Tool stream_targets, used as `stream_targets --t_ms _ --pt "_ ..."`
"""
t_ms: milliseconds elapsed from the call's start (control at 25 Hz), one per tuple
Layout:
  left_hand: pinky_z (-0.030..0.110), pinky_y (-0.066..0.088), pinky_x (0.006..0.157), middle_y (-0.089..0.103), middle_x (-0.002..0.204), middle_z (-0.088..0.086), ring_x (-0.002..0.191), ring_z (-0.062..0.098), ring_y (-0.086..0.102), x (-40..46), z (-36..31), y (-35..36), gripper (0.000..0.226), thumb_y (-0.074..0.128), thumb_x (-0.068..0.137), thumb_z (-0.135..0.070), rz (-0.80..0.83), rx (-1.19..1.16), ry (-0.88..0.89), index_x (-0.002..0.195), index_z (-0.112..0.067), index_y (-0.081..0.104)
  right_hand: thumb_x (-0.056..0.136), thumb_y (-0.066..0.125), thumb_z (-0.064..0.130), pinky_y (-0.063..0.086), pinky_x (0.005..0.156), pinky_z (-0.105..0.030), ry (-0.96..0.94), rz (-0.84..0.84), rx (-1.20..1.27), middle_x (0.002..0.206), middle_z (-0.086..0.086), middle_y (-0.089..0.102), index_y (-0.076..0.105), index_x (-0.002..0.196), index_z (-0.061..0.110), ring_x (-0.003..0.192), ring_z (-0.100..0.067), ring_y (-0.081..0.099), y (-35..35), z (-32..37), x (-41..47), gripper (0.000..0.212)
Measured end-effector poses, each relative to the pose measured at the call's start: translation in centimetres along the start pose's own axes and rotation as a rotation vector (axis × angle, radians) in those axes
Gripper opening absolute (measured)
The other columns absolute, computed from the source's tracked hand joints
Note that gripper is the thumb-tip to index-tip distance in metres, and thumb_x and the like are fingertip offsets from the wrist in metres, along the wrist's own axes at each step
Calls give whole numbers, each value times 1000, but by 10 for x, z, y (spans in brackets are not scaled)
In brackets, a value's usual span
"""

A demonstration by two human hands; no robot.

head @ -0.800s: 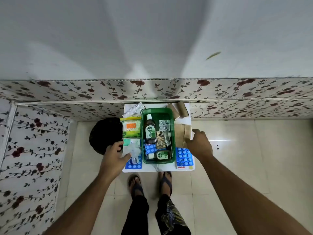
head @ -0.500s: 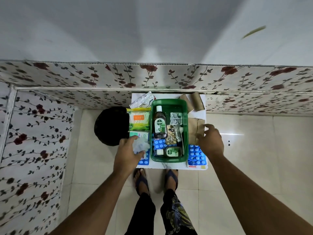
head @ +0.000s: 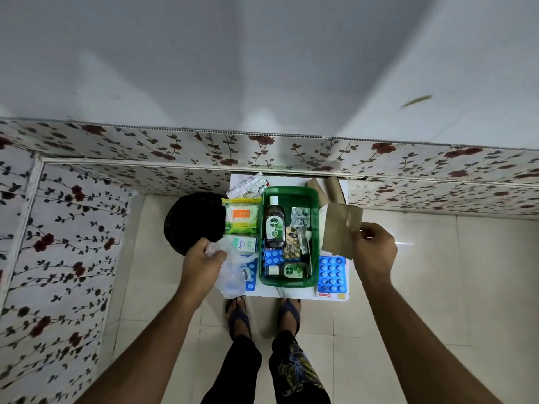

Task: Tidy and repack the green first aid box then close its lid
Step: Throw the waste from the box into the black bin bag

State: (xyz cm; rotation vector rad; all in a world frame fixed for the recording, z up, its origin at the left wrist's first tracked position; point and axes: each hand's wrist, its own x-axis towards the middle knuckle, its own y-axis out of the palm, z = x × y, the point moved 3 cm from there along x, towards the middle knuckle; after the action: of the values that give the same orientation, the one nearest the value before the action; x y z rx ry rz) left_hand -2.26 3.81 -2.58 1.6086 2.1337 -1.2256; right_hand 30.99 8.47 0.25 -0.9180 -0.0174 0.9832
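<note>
The green first aid box (head: pixel 315 196) stands open on a small white table (head: pixel 294 294). Inside it lie a tall Dettol bottle (head: pixel 274 225), a small Dettol bottle (head: pixel 293 270), silver pill strips (head: pixel 300 216) and a blue blister pack (head: pixel 273 257). My left hand (head: pixel 202 262) grips a clear plastic bag (head: pixel 232 272) lifted left of the box. My right hand (head: pixel 374 250) holds a brown paper envelope (head: pixel 341 230) raised just right of the box. No lid is visible.
Left of the box lie a cotton-bud pack (head: pixel 241 215), a white-teal carton (head: pixel 245 244) and a clear pill strip (head: pixel 248 185). A blue blister sheet (head: pixel 332 272) lies right. Two cardboard rolls (head: pixel 332 188) stand behind. A black round stool (head: pixel 194 221) sits left. My sandalled feet (head: pixel 262 316) are below.
My left hand has lifted the plastic bag off the table. My right hand has picked up the brown envelope and raised it. The camera view has shifted.
</note>
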Motion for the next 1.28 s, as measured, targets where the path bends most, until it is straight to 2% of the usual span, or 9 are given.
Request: stream_targets --t_ms 120,200,360,520,720,880,1000,1120,1280 --pt "38 50 57 53 71 2 65 19 52 5 -12 -23 17 62 81 -5 -14 -69 28 77 -12 47 87 66 17 44 63 -21 -105 -23 123 85 -3 68 73 99 10 76 -18 63 -15 53 -25 16" --pt "37 53 61 62 83 1 72 16 59 18 -8 -43 14 65 82 -8 -62 -107 46 91 -15 57 86 66 14 45 64 -19 -178 100 164 85 -1 70 73 97 12 72 -11 62 8 86 -50 13" --pt "33 55 73 69 102 2 91 19 67 95 48 -77 23 65 86 -18 -106 -144 -21 109 -19 66 85 65 15 52 69 -27 -342 409 -26 83 -1 75 75 90 16 74 -15 69 142 109 -108 12" --pt "39 56 85 72 109 4 100 24 67 205 131 -74 33 62 83 -30 -100 -175 -113 114 -21 69 84 55 17 43 59 -31 -541 441 -328 76 -12 71 67 76 9 75 -32 67 287 96 -132 17" --pt "29 49 83 70 108 8 100 28 65 308 207 -41 34 65 84 -31 -13 -227 -242 110 -10 66 93 50 19 42 62 -28 -439 525 -577 90 -12 69 64 87 8 84 -31 67 442 50 -113 19" --pt "38 52 88 69 112 9 100 29 66 348 228 -22 50 64 83 -33 125 -416 -344 128 -13 55 94 51 17 41 59 -28 -309 523 -535 74 -10 62 59 77 7 76 -31 64 513 15 -88 21" --pt "46 54 91 73 108 6 96 26 70 367 236 -22 42 62 79 -42 167 -509 -347 115 -20 67 87 56 10 44 62 -27 -266 547 -505 86 -18 69 60 77 5 84 -36 67 545 -5 -74 12" --pt "30 50 78 68 96 -1 87 15 63 351 230 -34 14 54 91 -35 163 -494 -317 87 -26 64 90 55 14 48 69 -27 -254 562 -442 91 -15 69 67 89 2 90 -35 66 536 -4 -78 17" --pt "31 48 77 63 91 -1 88 16 60 290 207 -56 14 53 94 -21 108 -506 -370 83 -26 59 93 53 21 47 78 -26 -277 590 -468 110 -13 70 65 114 7 104 -31 64 481 23 -106 28"
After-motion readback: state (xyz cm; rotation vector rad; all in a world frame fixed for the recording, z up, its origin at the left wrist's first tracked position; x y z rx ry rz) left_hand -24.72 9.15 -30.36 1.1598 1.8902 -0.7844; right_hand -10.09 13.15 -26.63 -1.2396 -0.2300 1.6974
